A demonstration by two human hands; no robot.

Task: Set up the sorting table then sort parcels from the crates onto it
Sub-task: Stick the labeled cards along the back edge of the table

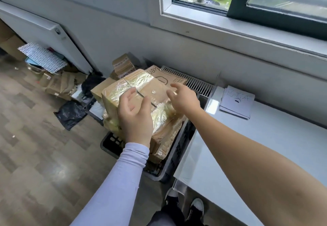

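Observation:
A taped cardboard parcel sits on top of other brown parcels in a black plastic crate on the floor. My left hand hovers over the parcel's near side with fingers spread and relaxed, and I cannot tell whether it touches. My right hand reaches over the parcel's right end, fingers loosely bent, gripping nothing. The white sorting table stands to the right of the crate, with a clear acrylic divider along its left edge.
Paper sheets lie at the table's far end. More boxes, flattened cardboard and black bags litter the floor by the wall. A radiator hangs at the left. A window sill runs above. My feet stand beside the table.

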